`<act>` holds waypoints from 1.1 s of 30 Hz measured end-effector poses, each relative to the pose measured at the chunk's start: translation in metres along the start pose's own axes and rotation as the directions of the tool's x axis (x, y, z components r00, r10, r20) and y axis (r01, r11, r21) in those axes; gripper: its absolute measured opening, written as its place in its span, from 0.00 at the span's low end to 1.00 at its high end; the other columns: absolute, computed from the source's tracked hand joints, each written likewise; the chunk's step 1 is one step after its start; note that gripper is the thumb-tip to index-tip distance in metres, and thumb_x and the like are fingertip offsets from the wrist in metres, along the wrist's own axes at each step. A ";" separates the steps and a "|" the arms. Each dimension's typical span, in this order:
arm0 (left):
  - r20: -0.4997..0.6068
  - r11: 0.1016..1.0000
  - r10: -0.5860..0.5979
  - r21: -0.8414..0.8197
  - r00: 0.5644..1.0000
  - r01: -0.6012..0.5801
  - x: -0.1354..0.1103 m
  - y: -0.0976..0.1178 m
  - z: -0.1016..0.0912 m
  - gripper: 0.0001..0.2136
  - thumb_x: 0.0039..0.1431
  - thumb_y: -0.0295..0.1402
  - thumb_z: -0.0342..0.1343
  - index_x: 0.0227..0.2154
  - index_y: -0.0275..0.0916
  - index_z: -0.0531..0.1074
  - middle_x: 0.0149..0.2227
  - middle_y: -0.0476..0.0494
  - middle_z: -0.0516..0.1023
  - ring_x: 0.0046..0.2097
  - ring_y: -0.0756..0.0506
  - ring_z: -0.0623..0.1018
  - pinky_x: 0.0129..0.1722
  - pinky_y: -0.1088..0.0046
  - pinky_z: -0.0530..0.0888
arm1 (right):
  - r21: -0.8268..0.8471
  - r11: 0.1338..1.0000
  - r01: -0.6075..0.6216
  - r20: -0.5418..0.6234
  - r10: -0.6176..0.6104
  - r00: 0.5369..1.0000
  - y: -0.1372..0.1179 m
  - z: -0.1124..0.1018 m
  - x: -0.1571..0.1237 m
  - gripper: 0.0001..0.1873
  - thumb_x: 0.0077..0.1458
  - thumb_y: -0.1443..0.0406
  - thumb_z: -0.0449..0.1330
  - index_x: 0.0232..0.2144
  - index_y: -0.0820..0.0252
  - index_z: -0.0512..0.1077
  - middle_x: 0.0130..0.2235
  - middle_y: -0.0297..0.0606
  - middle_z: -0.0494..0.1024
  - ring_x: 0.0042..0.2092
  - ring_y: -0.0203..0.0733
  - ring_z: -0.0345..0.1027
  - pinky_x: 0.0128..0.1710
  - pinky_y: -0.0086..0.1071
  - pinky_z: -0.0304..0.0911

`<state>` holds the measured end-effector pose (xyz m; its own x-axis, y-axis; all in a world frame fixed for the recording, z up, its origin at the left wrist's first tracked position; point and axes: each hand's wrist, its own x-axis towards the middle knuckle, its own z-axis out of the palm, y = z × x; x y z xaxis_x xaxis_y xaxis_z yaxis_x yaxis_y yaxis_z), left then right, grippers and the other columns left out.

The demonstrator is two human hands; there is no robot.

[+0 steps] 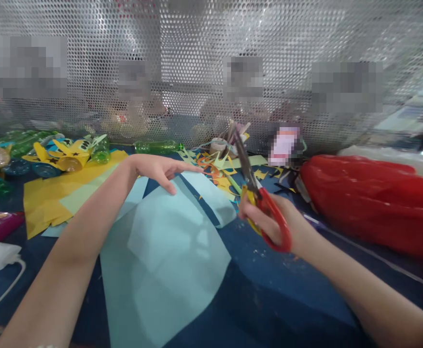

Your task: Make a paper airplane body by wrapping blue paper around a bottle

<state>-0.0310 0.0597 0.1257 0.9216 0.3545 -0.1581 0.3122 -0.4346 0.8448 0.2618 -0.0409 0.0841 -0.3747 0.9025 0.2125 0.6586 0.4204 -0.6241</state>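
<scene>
My right hand point(269, 220) is closed around the handles of a pair of scissors point(246, 164) with red and yellow grips. Its blades point up and away from me, and they look nearly together. Fingers stretched out and thumb apart, my left hand point(157, 169) reaches over the top of a light blue sheet of paper point(182, 237). A narrower light blue paper piece point(211, 195) lies beside that sheet, a dark gap between them. The left fingertips are at this piece's upper end; whether they press on it I cannot tell.
Yellow sheets point(37, 203) lie to the left, near green plastic bottles point(157, 146) and yellow cut-outs point(66, 153). Colourful paper scraps point(215, 169) are scattered mid-table. A red plastic bundle point(371, 203) is at right, a white charger point(1, 255) at left. Perforated metal mesh point(193, 43) stands behind.
</scene>
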 end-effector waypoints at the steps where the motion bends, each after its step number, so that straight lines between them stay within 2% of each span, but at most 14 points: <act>1: -0.010 1.000 -0.001 0.015 1.000 0.001 0.000 -0.002 -0.001 0.40 0.49 0.36 0.63 0.65 0.44 0.52 0.66 0.44 0.57 0.64 0.38 0.62 0.54 0.71 0.68 | -0.066 0.996 -0.059 -0.041 0.056 0.998 0.007 0.000 0.005 0.25 0.52 0.41 0.53 0.25 0.56 0.63 0.25 0.36 0.72 0.26 0.41 0.65 0.28 0.36 0.62; 2: -0.018 1.000 -0.004 0.030 1.000 0.004 0.001 -0.003 -0.001 0.40 0.50 0.37 0.63 0.64 0.45 0.53 0.66 0.44 0.56 0.63 0.38 0.62 0.54 0.71 0.68 | -0.073 0.994 -0.080 -0.078 0.074 0.994 0.015 0.002 0.011 0.23 0.51 0.43 0.57 0.27 0.56 0.64 0.29 0.38 0.75 0.29 0.43 0.68 0.31 0.37 0.63; 4: -0.038 0.998 -0.011 0.057 0.999 0.013 0.001 -0.005 -0.002 0.39 0.50 0.39 0.62 0.64 0.46 0.53 0.66 0.43 0.58 0.62 0.38 0.65 0.54 0.70 0.68 | 0.026 0.998 -0.052 -0.079 0.054 0.995 0.032 0.007 0.020 0.23 0.47 0.45 0.61 0.29 0.56 0.64 0.36 0.41 0.77 0.36 0.47 0.70 0.36 0.38 0.65; 6: -0.067 0.996 -0.017 0.085 0.998 0.022 0.001 -0.006 -0.002 0.39 0.50 0.40 0.62 0.64 0.47 0.52 0.65 0.43 0.60 0.61 0.39 0.66 0.54 0.69 0.67 | 0.184 0.980 -0.072 0.029 0.068 0.997 0.046 0.013 0.025 0.23 0.45 0.46 0.64 0.29 0.56 0.62 0.33 0.38 0.74 0.34 0.44 0.69 0.34 0.37 0.64; 9: -0.105 0.992 -0.035 0.121 0.994 0.048 -0.001 -0.007 -0.004 0.39 0.52 0.42 0.61 0.65 0.48 0.51 0.63 0.43 0.62 0.60 0.40 0.67 0.53 0.69 0.68 | 0.362 0.921 -0.146 0.209 0.073 0.975 0.055 0.020 0.027 0.23 0.46 0.49 0.64 0.28 0.56 0.58 0.28 0.31 0.68 0.29 0.36 0.63 0.31 0.33 0.62; 11: -0.108 0.991 -0.052 0.118 0.993 0.064 -0.002 -0.008 -0.005 0.38 0.53 0.42 0.59 0.65 0.49 0.50 0.64 0.43 0.62 0.59 0.41 0.68 0.52 0.71 0.69 | 0.417 0.896 -0.154 0.232 0.059 0.971 0.054 0.023 0.026 0.23 0.47 0.50 0.64 0.27 0.55 0.56 0.28 0.30 0.66 0.28 0.35 0.61 0.30 0.32 0.61; 15: -0.143 0.988 -0.075 0.123 0.987 0.093 -0.003 -0.016 -0.008 0.37 0.54 0.41 0.59 0.65 0.49 0.50 0.64 0.42 0.62 0.59 0.42 0.69 0.50 0.71 0.69 | 0.371 0.925 -0.076 0.144 0.023 0.989 0.050 0.022 0.026 0.22 0.47 0.51 0.65 0.27 0.55 0.57 0.28 0.30 0.65 0.29 0.35 0.59 0.30 0.31 0.60; 18: -0.200 0.980 -0.089 0.157 0.976 0.122 -0.004 -0.021 -0.011 0.37 0.54 0.40 0.59 0.65 0.48 0.49 0.64 0.40 0.60 0.60 0.42 0.67 0.52 0.70 0.67 | 0.280 0.959 -0.035 -0.001 0.037 0.999 0.056 0.014 0.030 0.23 0.45 0.48 0.64 0.28 0.55 0.58 0.28 0.31 0.64 0.29 0.37 0.59 0.30 0.32 0.60; 21: -0.228 0.977 -0.128 0.137 0.965 0.162 -0.004 -0.026 -0.012 0.39 0.53 0.38 0.59 0.66 0.50 0.46 0.63 0.39 0.63 0.58 0.43 0.69 0.52 0.69 0.66 | 0.021 0.994 -0.106 -0.154 0.108 0.982 0.070 0.000 0.036 0.21 0.43 0.49 0.62 0.26 0.55 0.60 0.25 0.32 0.65 0.27 0.39 0.60 0.29 0.33 0.59; 23: -0.230 0.973 -0.166 0.117 0.959 0.197 -0.003 -0.028 -0.012 0.39 0.53 0.37 0.59 0.66 0.49 0.46 0.59 0.39 0.68 0.53 0.43 0.72 0.50 0.69 0.67 | -0.171 0.969 -0.181 -0.215 0.142 0.966 0.081 -0.008 0.040 0.17 0.44 0.52 0.62 0.24 0.55 0.60 0.23 0.33 0.67 0.26 0.40 0.61 0.28 0.33 0.58; 25: -0.240 0.966 -0.194 0.124 0.951 0.229 0.000 -0.032 -0.012 0.38 0.53 0.38 0.60 0.65 0.48 0.49 0.55 0.39 0.71 0.49 0.44 0.74 0.47 0.71 0.68 | -0.242 0.941 -0.236 -0.254 0.173 0.952 0.093 -0.011 0.043 0.16 0.44 0.54 0.62 0.23 0.54 0.60 0.23 0.34 0.69 0.26 0.41 0.63 0.28 0.34 0.58; 28: -0.271 0.956 -0.182 0.175 0.945 0.234 0.005 -0.037 -0.012 0.35 0.53 0.39 0.59 0.64 0.47 0.54 0.47 0.43 0.75 0.44 0.45 0.75 0.43 0.73 0.68 | -0.102 0.964 -0.244 -0.263 0.211 0.941 0.109 -0.005 0.048 0.15 0.46 0.54 0.62 0.25 0.54 0.62 0.26 0.37 0.74 0.30 0.44 0.69 0.30 0.35 0.64; 31: -0.306 0.942 -0.174 0.226 0.936 0.249 0.011 -0.039 -0.011 0.31 0.53 0.39 0.58 0.61 0.44 0.60 0.40 0.46 0.76 0.38 0.47 0.73 0.38 0.75 0.66 | 0.088 0.973 -0.215 -0.266 0.231 0.936 0.122 0.002 0.052 0.14 0.49 0.53 0.61 0.30 0.55 0.64 0.34 0.42 0.79 0.38 0.47 0.73 0.36 0.38 0.69; 33: -0.314 0.926 -0.221 0.231 0.924 0.300 0.014 -0.039 -0.010 0.27 0.52 0.38 0.58 0.57 0.41 0.66 0.36 0.47 0.75 0.35 0.48 0.73 0.34 0.76 0.66 | 0.060 0.973 -0.224 -0.312 0.231 0.922 0.130 -0.001 0.052 0.14 0.51 0.53 0.60 0.32 0.55 0.64 0.37 0.46 0.79 0.41 0.50 0.73 0.39 0.41 0.69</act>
<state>-0.0325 0.0900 0.0958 0.7098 0.6831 -0.1721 0.6183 -0.4871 0.6168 0.3285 0.0607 0.0154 0.0103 0.9582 0.2860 0.6853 0.2015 -0.6998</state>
